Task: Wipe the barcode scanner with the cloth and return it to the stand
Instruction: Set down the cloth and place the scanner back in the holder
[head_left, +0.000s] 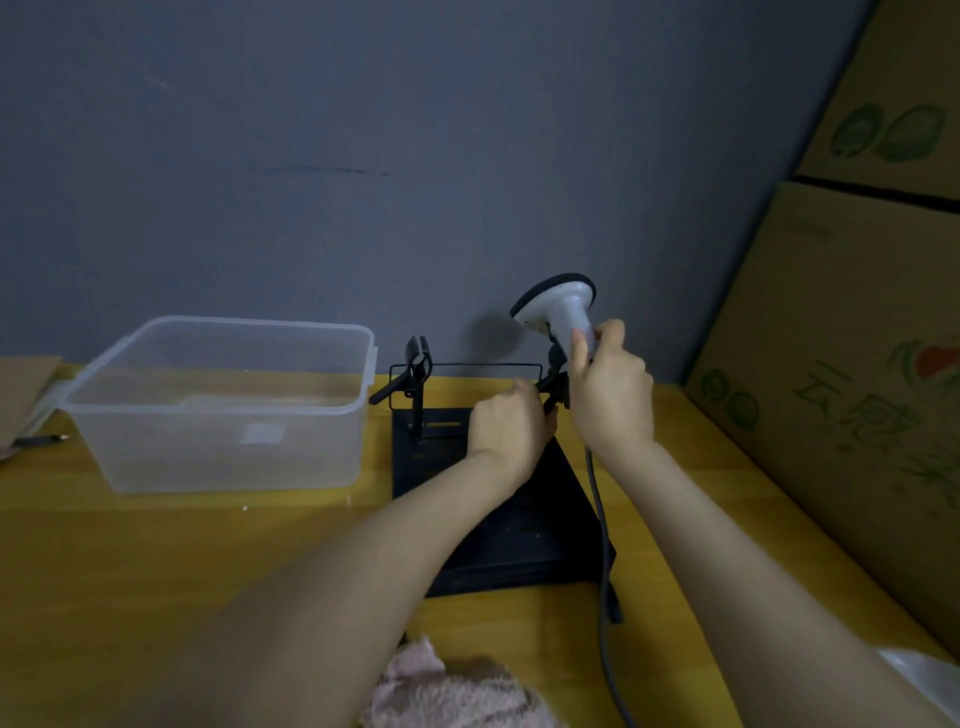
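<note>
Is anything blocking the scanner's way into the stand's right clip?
Only the left hand, gripping that clip on the stand. The right hand holds the scanner just above it; no other object lies between.

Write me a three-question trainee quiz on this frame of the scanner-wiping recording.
1. True or false: the right hand grips the barcode scanner by its handle.
2. Where does the pink cloth lie? A) in the clear plastic bin B) on the table near the bottom edge of the view C) over the stand
3. Fill in: the left hand rests at the black ____.

Key: 1 true; 2 B; 3 stand.
</note>
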